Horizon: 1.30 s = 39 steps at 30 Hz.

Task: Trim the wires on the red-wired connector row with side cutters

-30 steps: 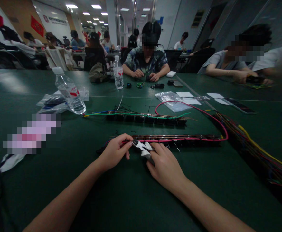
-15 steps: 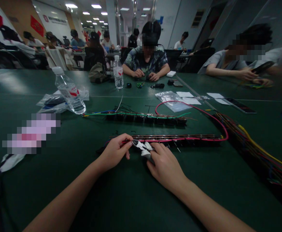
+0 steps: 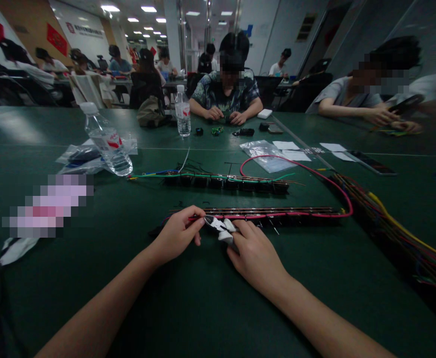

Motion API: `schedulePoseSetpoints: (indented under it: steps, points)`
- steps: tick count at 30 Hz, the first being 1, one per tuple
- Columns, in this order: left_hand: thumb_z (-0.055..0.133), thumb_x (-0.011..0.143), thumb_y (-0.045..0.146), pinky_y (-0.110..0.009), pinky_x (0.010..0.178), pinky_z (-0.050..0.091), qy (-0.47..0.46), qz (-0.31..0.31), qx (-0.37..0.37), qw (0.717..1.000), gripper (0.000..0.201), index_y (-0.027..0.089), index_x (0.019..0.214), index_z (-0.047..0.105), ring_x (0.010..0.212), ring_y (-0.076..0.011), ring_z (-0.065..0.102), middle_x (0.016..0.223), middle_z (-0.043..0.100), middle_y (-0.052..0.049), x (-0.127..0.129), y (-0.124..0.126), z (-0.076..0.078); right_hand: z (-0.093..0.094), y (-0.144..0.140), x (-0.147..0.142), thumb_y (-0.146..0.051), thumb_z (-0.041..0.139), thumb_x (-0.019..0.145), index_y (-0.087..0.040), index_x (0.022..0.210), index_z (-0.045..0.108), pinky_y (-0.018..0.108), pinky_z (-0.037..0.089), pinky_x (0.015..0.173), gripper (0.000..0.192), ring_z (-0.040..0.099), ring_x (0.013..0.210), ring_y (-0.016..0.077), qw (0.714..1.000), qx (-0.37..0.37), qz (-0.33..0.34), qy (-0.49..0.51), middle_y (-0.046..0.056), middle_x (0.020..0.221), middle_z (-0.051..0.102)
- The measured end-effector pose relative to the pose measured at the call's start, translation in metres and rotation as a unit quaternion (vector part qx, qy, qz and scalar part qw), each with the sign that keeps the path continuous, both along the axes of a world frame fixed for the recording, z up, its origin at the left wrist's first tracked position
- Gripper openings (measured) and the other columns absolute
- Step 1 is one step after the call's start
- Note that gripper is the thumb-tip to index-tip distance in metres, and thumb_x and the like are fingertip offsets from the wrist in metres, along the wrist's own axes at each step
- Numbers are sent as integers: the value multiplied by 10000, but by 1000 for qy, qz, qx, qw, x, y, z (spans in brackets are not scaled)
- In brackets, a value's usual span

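My right hand (image 3: 257,248) is closed around the handles of a pair of wire cutters (image 3: 218,224) with white and grey grips. The jaws point left, toward the fingertips of my left hand (image 3: 180,231). My left thumb and forefinger are pinched on a red wire (image 3: 193,218), right by the cutter tips; its end is too small to make out. Behind both hands lies a long black strip (image 3: 296,213) with bare copper rods, and the thick red wire is tied along its front. Several thin tie ends stick out below it.
A second strip with a green wire (image 3: 233,178) lies farther back. Thick wire bundles (image 3: 400,231) run along the right. Two water bottles (image 3: 108,141), plastic bags (image 3: 266,155), papers and a phone (image 3: 371,162) lie around. A person (image 3: 227,89) works across the table.
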<state>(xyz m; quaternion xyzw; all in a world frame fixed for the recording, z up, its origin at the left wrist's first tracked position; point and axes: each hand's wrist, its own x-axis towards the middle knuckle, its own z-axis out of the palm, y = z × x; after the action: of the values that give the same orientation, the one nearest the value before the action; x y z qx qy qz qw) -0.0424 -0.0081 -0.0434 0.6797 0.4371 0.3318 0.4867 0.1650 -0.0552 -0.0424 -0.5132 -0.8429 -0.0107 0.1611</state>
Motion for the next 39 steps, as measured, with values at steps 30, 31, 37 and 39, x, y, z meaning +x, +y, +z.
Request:
schedulePoseSetpoints:
  steps: [30,31,37,39]
  points:
    - [506,912,243,-260,574,480,0,0,6,1000,108,175,976,559,524,-139,621,574,578,55,0,-1,1,-5,-3,-4,-179,611,820,-158,806,667,345,506,710,61,591,828,218,999,27,-29,-16,104,961,636]
    - [504,913,242,-261,574,481,1,0,4,1000,108,175,978,558,524,-140,620,573,577,55,0,-1,1,-4,-2,-4,-177,613,819,-159,804,669,342,505,711,60,591,825,216,999,26,-32,-18,101,958,637]
    - [502,917,248,-277,603,493,6,0,5,1000,118,173,985,561,538,-146,625,566,576,55,0,-1,1,-3,-2,-4,-185,621,813,-165,782,671,318,497,665,63,596,806,206,999,16,-38,-15,87,947,646]
    - [504,915,246,-276,597,494,3,0,7,1000,112,173,976,563,529,-145,626,567,576,55,0,-1,1,-2,-3,-3,-188,613,820,-167,783,669,326,501,674,71,597,813,208,999,17,-37,-5,92,953,644]
